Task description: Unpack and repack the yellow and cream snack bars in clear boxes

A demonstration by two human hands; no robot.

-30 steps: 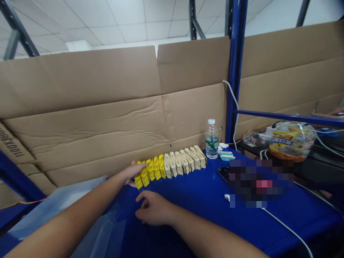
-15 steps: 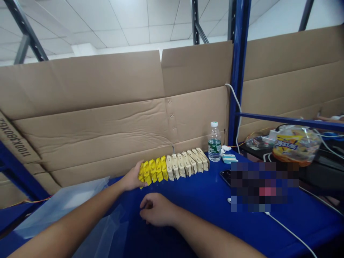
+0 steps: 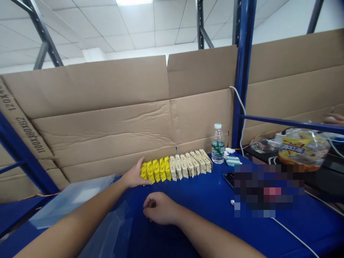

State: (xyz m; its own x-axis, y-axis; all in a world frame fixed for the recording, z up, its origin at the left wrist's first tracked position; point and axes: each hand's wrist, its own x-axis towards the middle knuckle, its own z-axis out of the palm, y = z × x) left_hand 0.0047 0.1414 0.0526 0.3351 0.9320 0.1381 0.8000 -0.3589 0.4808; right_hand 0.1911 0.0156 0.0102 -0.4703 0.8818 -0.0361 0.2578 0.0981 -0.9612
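Note:
Yellow packets [image 3: 156, 171] and cream packets [image 3: 188, 165] stand on edge in one slanting row on the blue table, close against each other. My left hand [image 3: 134, 175] is at the row's left end. It holds the endmost yellow packet, with the thumb along the near side and the fingers on the far side, partly hidden. My right hand [image 3: 160, 208] hangs over the table in front of the row, apart from it. Its fingers are curled in towards the thumb, and nothing shows in them.
A water bottle [image 3: 218, 144] stands at the row's right end, beside a small tissue pack [image 3: 233, 161]. A phone [image 3: 228, 178] lies partly behind a blurred patch, near a white cable [image 3: 292, 234]. Clear plastic boxes [image 3: 77, 195] lie left. Cardboard [image 3: 113, 118] walls the back.
My view has shifted slightly, so everything sits a little lower and further right. My left thumb reaches straighter along the near side of the row. The packets keep their order.

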